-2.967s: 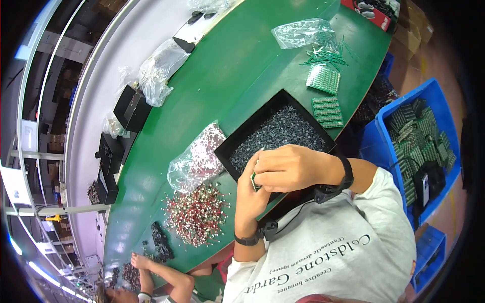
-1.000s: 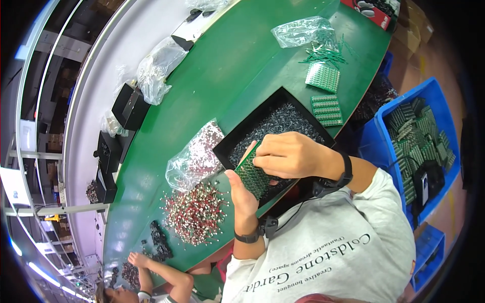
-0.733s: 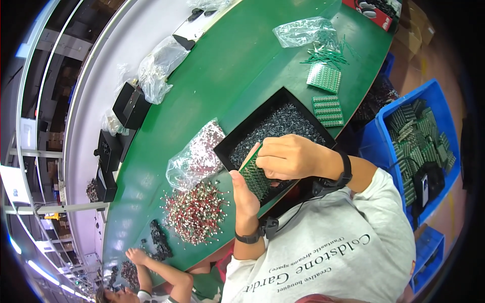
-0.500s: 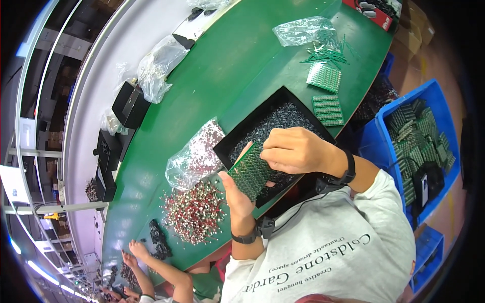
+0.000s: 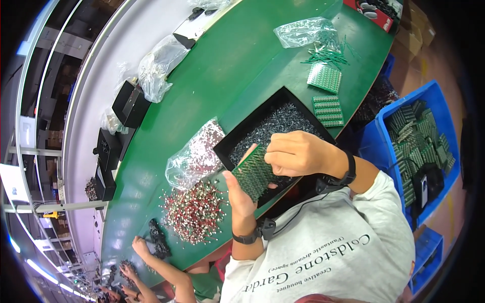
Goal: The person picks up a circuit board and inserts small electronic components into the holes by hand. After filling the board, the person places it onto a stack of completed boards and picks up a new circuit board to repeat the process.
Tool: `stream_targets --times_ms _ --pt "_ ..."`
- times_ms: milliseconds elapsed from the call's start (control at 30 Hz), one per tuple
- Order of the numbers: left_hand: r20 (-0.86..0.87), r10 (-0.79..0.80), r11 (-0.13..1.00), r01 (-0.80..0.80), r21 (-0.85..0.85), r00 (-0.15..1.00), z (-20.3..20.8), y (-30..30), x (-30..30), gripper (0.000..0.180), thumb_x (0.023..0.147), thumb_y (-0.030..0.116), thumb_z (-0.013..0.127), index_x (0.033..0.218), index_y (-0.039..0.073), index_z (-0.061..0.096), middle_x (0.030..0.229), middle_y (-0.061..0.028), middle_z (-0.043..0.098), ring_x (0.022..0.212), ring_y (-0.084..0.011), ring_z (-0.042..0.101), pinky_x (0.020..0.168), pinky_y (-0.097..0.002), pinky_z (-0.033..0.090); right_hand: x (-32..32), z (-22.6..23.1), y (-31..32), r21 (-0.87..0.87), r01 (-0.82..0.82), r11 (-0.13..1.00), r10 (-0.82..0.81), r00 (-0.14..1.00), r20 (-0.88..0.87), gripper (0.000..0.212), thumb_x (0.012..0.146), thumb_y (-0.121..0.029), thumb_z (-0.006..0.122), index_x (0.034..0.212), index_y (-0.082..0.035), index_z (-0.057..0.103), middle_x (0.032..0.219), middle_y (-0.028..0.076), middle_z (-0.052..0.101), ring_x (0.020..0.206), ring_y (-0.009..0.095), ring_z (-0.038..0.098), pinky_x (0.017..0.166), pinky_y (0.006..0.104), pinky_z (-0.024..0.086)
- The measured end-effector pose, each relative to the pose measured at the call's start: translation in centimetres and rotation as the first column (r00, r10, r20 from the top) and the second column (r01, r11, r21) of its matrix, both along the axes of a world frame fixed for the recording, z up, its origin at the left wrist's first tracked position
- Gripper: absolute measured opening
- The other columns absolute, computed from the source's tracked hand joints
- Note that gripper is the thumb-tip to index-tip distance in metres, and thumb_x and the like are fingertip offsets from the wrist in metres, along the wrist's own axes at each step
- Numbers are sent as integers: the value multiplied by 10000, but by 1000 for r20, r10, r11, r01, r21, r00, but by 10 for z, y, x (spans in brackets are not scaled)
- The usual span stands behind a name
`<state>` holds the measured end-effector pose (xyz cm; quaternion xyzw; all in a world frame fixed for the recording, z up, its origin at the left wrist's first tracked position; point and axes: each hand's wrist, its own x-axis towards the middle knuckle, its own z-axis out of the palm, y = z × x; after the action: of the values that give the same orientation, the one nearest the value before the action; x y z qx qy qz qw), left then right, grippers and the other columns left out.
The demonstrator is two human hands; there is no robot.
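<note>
Two bare hands met at a green circuit board panel [image 5: 252, 174], which was tilted over the near-left part of a black tray [image 5: 306, 112] strewn with small dark parts [image 5: 283, 120]. The left hand [image 5: 241, 201] was clamped on the panel, while the right hand [image 5: 295, 154] was curled at its right-hand side. The right fingertips were hidden, so one could not tell whether they pinched a small part or only pressed the board.

Working well at this point seemed to call for a firm hold by the panel's edges, leaving the rows uncovered, with a light, straight touch from the right. A steady tilt would probably have kept the rows easy to see, and staying above the tray would have let anything dropped fall among the dark parts.

The left thumb stood up along the panel's near-left edge, and the other fingers reached behind, their tips showing past its far and right edges. The right forearm came in from the right, knuckles uppermost, fingers bent toward the left.
</note>
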<state>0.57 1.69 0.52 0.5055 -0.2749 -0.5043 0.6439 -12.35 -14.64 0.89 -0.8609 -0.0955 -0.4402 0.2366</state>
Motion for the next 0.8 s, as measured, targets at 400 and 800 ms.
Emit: stream_targets --times_ms 400,800 --pt "79 27 1000 -26 -6 996 7 1 -1 1053 926 810 203 1503 -60 343 1230 -188 637 1041 -279 667 678 -338 609 6 -2 -2 -13 59 998 -59 998 -31 311 622 -42 775 894 -20 625 842 63 576 692 227 593 552 323 512" --pt "-36 -21 998 19 -60 999 4 2 7 1062 923 812 203 1501 -69 329 1237 -212 632 1042 -295 669 677 -346 619 -2 -3 -8 -43 64 997 -65 998 -21 256 641 -11 736 859 -20 600 804 58 566 669 229 584 535 320 504"
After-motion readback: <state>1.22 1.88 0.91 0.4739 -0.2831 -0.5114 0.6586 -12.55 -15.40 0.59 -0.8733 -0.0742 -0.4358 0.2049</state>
